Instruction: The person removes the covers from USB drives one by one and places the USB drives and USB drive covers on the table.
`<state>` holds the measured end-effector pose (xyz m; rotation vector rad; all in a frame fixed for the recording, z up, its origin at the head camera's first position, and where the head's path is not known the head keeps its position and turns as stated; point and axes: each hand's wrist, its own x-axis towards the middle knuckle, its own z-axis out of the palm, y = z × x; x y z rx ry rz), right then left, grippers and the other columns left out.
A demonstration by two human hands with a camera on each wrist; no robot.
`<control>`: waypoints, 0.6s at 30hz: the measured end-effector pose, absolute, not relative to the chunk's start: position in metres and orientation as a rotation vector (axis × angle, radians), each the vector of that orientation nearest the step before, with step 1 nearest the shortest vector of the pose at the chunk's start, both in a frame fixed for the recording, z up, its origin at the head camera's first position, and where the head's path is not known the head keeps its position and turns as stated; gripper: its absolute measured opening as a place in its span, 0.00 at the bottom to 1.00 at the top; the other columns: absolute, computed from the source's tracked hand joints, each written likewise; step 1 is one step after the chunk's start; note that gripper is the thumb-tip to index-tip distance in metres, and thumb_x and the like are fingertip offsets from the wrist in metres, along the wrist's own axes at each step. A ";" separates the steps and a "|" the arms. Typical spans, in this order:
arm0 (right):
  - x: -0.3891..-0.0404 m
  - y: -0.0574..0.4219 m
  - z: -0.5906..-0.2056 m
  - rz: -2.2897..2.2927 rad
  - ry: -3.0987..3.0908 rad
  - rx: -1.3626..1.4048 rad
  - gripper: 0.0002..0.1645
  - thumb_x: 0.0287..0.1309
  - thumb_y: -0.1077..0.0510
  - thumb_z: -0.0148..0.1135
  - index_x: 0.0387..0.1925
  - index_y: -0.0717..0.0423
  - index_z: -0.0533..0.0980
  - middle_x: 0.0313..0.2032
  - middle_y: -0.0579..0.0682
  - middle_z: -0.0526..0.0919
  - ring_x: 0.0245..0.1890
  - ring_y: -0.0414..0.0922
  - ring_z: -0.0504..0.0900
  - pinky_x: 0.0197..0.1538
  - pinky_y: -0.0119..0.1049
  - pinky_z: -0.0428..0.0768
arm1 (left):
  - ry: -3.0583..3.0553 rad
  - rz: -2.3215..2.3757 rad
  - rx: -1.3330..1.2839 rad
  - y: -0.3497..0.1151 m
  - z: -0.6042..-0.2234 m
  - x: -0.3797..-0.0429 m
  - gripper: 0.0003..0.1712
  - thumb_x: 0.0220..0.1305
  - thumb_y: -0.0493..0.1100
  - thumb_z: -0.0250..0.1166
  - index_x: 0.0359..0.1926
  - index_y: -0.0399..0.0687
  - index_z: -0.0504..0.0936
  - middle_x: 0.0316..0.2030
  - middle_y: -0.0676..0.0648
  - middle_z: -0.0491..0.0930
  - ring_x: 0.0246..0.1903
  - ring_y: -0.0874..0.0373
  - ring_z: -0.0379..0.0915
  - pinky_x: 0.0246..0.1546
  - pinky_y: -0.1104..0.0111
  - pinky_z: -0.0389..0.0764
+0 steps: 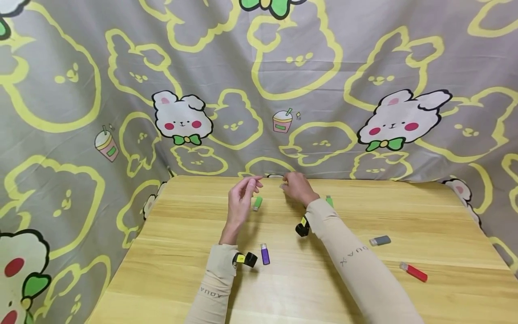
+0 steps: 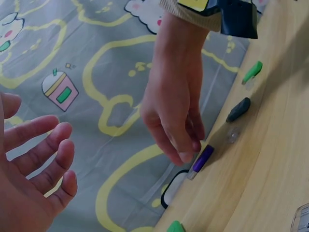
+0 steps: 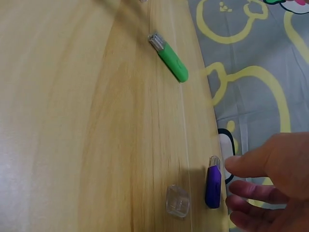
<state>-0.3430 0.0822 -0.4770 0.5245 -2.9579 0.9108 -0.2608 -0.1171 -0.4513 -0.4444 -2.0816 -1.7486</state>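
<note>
My right hand (image 1: 298, 188) is at the table's far edge, fingers loosely bent. In the right wrist view, the hand (image 3: 270, 183) is beside a purple USB stick (image 3: 213, 186) with a clear end, thumb and fingers apart from it. A small clear plastic piece (image 3: 177, 201) lies next to that stick. My left hand (image 1: 241, 198) hovers left of it with relaxed, spread fingers and nothing in them, near a green USB stick (image 1: 258, 203). The left wrist view shows the purple stick (image 2: 202, 160) just below the right fingertips.
On the wooden table (image 1: 182, 216) lie another purple USB stick (image 1: 265, 254), a grey one (image 1: 380, 240), a red one (image 1: 414, 272) and a second green one (image 1: 329, 200) beside the right forearm. A patterned grey curtain (image 1: 226, 67) stands behind the far edge.
</note>
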 end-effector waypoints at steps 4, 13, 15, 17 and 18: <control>-0.346 0.080 -0.476 0.896 -3.008 0.487 0.13 0.68 0.63 0.65 0.47 0.71 0.81 0.47 0.65 0.85 0.35 0.53 0.79 0.48 0.49 0.80 | -2.101 -1.734 -0.450 -0.117 -0.450 -0.260 0.19 0.81 0.46 0.53 0.50 0.37 0.86 0.37 0.41 0.86 0.35 0.44 0.78 0.35 0.61 0.77; -0.349 0.078 -0.478 0.868 -3.024 0.470 0.14 0.57 0.73 0.64 0.45 0.68 0.84 0.46 0.61 0.87 0.47 0.58 0.83 0.52 0.50 0.82 | -2.101 -1.721 -0.453 -0.117 -0.450 -0.260 0.19 0.81 0.45 0.54 0.48 0.37 0.87 0.37 0.39 0.86 0.34 0.45 0.79 0.35 0.66 0.76; -0.349 0.077 -0.480 0.883 -3.031 0.464 0.14 0.56 0.74 0.64 0.44 0.67 0.85 0.45 0.61 0.87 0.48 0.59 0.84 0.52 0.50 0.83 | -2.094 -1.733 -0.450 -0.117 -0.450 -0.261 0.18 0.80 0.44 0.54 0.48 0.37 0.86 0.37 0.38 0.86 0.34 0.43 0.78 0.35 0.67 0.76; -0.350 0.076 -0.482 0.899 -3.037 0.460 0.14 0.55 0.74 0.64 0.44 0.67 0.85 0.45 0.60 0.87 0.46 0.58 0.84 0.50 0.49 0.83 | -2.098 -1.737 -0.440 -0.116 -0.449 -0.260 0.17 0.80 0.42 0.54 0.48 0.36 0.86 0.37 0.38 0.86 0.34 0.41 0.78 0.34 0.69 0.75; -0.350 0.076 -0.483 0.905 -3.041 0.459 0.14 0.55 0.74 0.63 0.44 0.67 0.85 0.44 0.60 0.87 0.46 0.57 0.84 0.50 0.49 0.83 | -2.102 -1.736 -0.433 -0.116 -0.449 -0.260 0.17 0.80 0.42 0.55 0.48 0.36 0.86 0.37 0.37 0.86 0.35 0.39 0.78 0.34 0.69 0.74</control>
